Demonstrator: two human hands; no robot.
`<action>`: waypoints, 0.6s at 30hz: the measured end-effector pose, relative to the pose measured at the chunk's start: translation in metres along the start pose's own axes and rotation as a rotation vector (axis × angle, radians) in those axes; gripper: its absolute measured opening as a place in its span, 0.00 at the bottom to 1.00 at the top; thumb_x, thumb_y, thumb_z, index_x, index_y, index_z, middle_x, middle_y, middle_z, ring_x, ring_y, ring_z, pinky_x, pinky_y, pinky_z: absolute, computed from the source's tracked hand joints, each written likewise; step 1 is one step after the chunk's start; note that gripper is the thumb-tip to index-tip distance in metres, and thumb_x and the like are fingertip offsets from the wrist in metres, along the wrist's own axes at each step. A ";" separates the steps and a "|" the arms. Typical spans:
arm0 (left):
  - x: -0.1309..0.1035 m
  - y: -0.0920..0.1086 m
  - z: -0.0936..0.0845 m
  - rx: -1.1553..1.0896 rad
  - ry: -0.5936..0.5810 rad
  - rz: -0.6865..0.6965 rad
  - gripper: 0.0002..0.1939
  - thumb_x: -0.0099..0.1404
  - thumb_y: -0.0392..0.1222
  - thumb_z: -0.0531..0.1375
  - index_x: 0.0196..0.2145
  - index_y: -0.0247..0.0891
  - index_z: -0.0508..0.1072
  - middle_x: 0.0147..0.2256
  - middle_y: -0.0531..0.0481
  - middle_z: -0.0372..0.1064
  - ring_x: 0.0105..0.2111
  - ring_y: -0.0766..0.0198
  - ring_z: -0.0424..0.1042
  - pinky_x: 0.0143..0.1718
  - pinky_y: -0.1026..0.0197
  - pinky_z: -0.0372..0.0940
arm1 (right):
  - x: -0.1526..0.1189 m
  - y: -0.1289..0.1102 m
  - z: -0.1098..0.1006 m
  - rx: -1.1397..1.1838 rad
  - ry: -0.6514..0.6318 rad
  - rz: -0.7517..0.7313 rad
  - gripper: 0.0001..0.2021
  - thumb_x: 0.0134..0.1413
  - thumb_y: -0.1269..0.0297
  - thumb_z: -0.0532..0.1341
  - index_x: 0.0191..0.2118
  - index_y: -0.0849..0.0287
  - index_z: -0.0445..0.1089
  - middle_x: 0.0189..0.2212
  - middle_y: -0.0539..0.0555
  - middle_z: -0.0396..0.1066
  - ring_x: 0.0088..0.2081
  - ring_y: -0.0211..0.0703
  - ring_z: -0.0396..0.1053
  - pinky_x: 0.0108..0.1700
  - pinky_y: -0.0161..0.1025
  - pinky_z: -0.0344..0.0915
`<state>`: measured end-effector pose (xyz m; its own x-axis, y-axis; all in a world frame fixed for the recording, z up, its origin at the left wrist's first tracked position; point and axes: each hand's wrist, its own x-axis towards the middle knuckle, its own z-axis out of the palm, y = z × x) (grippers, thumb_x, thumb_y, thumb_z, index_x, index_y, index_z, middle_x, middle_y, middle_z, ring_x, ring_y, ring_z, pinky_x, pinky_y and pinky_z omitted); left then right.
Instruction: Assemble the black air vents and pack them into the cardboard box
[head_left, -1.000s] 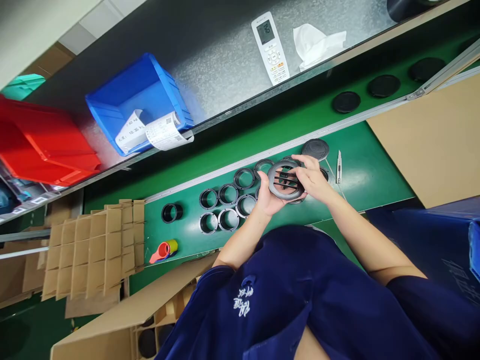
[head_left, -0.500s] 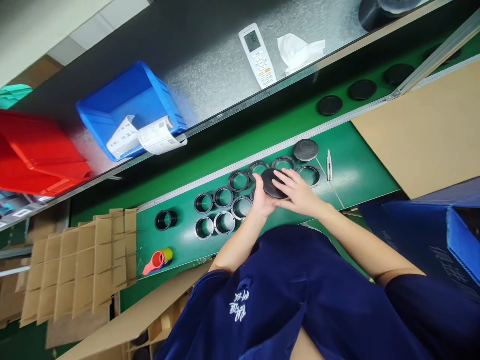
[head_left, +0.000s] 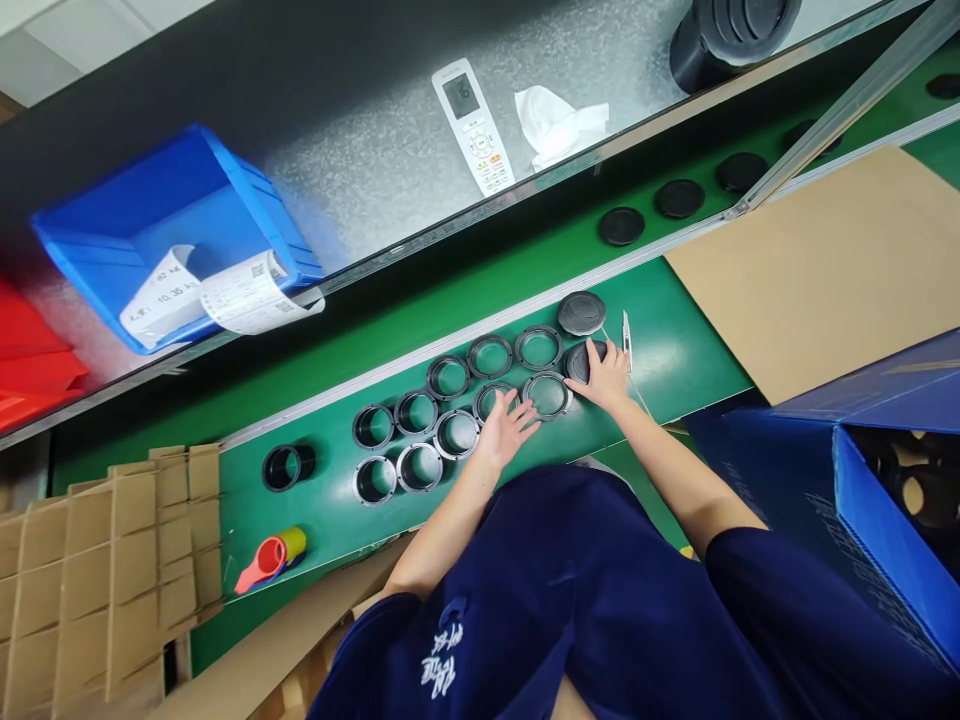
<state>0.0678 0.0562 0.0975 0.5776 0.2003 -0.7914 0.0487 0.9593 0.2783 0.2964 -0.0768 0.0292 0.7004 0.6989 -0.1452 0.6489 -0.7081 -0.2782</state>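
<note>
My right hand has its fingers around a black round lid at the right end of the rows of rings. Just behind that, a second black lid lies on the green bench. My left hand is open, palm partly up and fingers spread, holding nothing. It hovers by a black ring, partly covering it. Several more black open rings, such as one ring and another ring, stand in rows to the left.
A utility knife lies right of the lids. At left are a lone black ring, a red and yellow tape roll and cardboard dividers. A shelf above bears a blue bin and a remote. Cardboard lies right.
The black lid, held between both hands before, is now down by the other lid under my right hand. My left hand has come off it and opened. The view has shifted rightward.
</note>
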 end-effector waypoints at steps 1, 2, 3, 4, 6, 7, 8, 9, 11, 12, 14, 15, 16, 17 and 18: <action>-0.001 0.000 -0.005 -0.009 0.022 -0.003 0.37 0.72 0.65 0.52 0.71 0.45 0.57 0.66 0.34 0.61 0.65 0.49 0.65 0.66 0.45 0.62 | 0.000 0.002 0.000 -0.009 -0.009 0.004 0.50 0.54 0.36 0.64 0.72 0.64 0.53 0.70 0.77 0.43 0.68 0.79 0.46 0.65 0.77 0.41; -0.002 -0.001 -0.009 -0.019 0.044 -0.007 0.36 0.72 0.65 0.52 0.70 0.44 0.58 0.65 0.33 0.62 0.64 0.49 0.66 0.66 0.45 0.62 | 0.001 0.001 -0.002 -0.012 0.000 0.011 0.49 0.56 0.36 0.61 0.72 0.66 0.53 0.71 0.78 0.42 0.69 0.79 0.43 0.66 0.77 0.39; -0.003 -0.001 -0.014 -0.029 0.063 -0.013 0.35 0.72 0.64 0.52 0.69 0.43 0.59 0.64 0.33 0.64 0.63 0.49 0.67 0.66 0.46 0.62 | 0.002 -0.001 -0.004 -0.009 0.028 0.016 0.48 0.59 0.35 0.58 0.73 0.68 0.52 0.71 0.78 0.40 0.71 0.79 0.40 0.66 0.77 0.37; -0.004 -0.002 -0.018 -0.038 0.080 -0.021 0.34 0.73 0.63 0.52 0.68 0.42 0.60 0.64 0.33 0.65 0.63 0.49 0.68 0.66 0.46 0.62 | 0.004 -0.004 -0.006 -0.001 0.076 0.018 0.47 0.62 0.36 0.55 0.73 0.70 0.49 0.72 0.78 0.38 0.72 0.77 0.37 0.67 0.76 0.36; -0.005 -0.003 -0.024 -0.055 0.114 -0.041 0.32 0.73 0.61 0.53 0.66 0.40 0.62 0.62 0.33 0.67 0.62 0.49 0.69 0.65 0.46 0.63 | 0.005 -0.012 -0.005 0.013 0.179 0.014 0.45 0.67 0.41 0.50 0.75 0.71 0.42 0.74 0.75 0.33 0.74 0.71 0.31 0.70 0.72 0.35; -0.005 -0.002 -0.027 -0.061 0.135 -0.055 0.31 0.74 0.59 0.53 0.66 0.39 0.63 0.62 0.32 0.67 0.62 0.49 0.70 0.65 0.47 0.63 | 0.005 -0.016 -0.002 0.010 0.202 0.010 0.43 0.69 0.43 0.47 0.76 0.72 0.39 0.74 0.74 0.32 0.75 0.68 0.31 0.71 0.70 0.36; -0.005 -0.001 -0.029 -0.069 0.155 -0.068 0.30 0.74 0.58 0.53 0.65 0.38 0.63 0.61 0.32 0.68 0.61 0.50 0.71 0.65 0.47 0.64 | 0.003 -0.019 0.003 -0.001 0.194 0.013 0.41 0.70 0.46 0.46 0.76 0.72 0.39 0.75 0.73 0.34 0.75 0.65 0.31 0.71 0.68 0.36; -0.004 0.001 -0.030 -0.078 0.173 -0.078 0.29 0.75 0.57 0.53 0.64 0.36 0.64 0.61 0.32 0.68 0.60 0.50 0.71 0.64 0.47 0.64 | 0.001 -0.021 0.009 -0.016 0.164 0.022 0.39 0.71 0.48 0.45 0.75 0.73 0.40 0.74 0.73 0.36 0.75 0.64 0.33 0.72 0.67 0.36; -0.001 0.006 -0.031 -0.095 0.201 -0.080 0.27 0.76 0.55 0.52 0.64 0.35 0.65 0.60 0.32 0.69 0.59 0.50 0.73 0.64 0.47 0.65 | 0.002 -0.022 0.022 -0.037 0.103 0.055 0.37 0.71 0.51 0.44 0.74 0.76 0.45 0.73 0.74 0.41 0.74 0.63 0.36 0.72 0.65 0.37; 0.000 0.010 -0.032 -0.105 0.209 -0.071 0.26 0.76 0.54 0.51 0.63 0.35 0.66 0.60 0.32 0.70 0.58 0.50 0.73 0.64 0.48 0.65 | 0.009 -0.021 0.026 -0.035 0.111 0.087 0.37 0.71 0.51 0.44 0.74 0.76 0.46 0.73 0.74 0.42 0.74 0.63 0.37 0.72 0.66 0.37; 0.004 0.017 -0.032 -0.125 0.228 -0.050 0.25 0.77 0.53 0.51 0.61 0.34 0.68 0.59 0.33 0.71 0.57 0.51 0.74 0.64 0.49 0.66 | 0.042 -0.013 0.021 0.009 0.217 0.175 0.36 0.71 0.50 0.46 0.73 0.73 0.49 0.73 0.72 0.43 0.74 0.64 0.37 0.71 0.69 0.36; 0.006 0.020 -0.032 -0.131 0.245 -0.047 0.23 0.77 0.51 0.51 0.60 0.34 0.69 0.58 0.34 0.72 0.57 0.52 0.75 0.63 0.49 0.66 | 0.070 -0.007 0.011 0.066 0.291 0.229 0.35 0.70 0.50 0.48 0.73 0.70 0.51 0.73 0.71 0.44 0.74 0.64 0.37 0.71 0.70 0.35; 0.008 0.022 -0.032 -0.133 0.265 -0.046 0.22 0.77 0.50 0.52 0.59 0.33 0.70 0.57 0.34 0.73 0.56 0.53 0.75 0.63 0.50 0.66 | 0.104 0.001 -0.002 0.169 0.359 0.299 0.33 0.70 0.52 0.50 0.72 0.67 0.54 0.72 0.70 0.46 0.73 0.64 0.38 0.71 0.69 0.36; 0.009 0.024 -0.033 -0.133 0.287 -0.045 0.21 0.77 0.49 0.52 0.58 0.33 0.71 0.56 0.34 0.73 0.55 0.53 0.76 0.62 0.51 0.67 | 0.143 0.011 -0.019 0.304 0.407 0.375 0.30 0.69 0.54 0.53 0.70 0.66 0.58 0.71 0.69 0.49 0.73 0.62 0.40 0.71 0.67 0.37; 0.010 0.025 -0.035 -0.131 0.308 -0.043 0.20 0.77 0.48 0.52 0.57 0.33 0.71 0.55 0.34 0.74 0.54 0.53 0.77 0.61 0.51 0.68 | 0.182 0.021 -0.037 0.454 0.431 0.448 0.27 0.67 0.57 0.54 0.67 0.66 0.61 0.69 0.70 0.52 0.72 0.61 0.43 0.72 0.63 0.39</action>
<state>0.0466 0.0891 0.0778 0.3032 0.1911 -0.9336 -0.0494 0.9815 0.1849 0.4485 0.0324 0.0320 0.9819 0.1882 0.0214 0.1558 -0.7381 -0.6565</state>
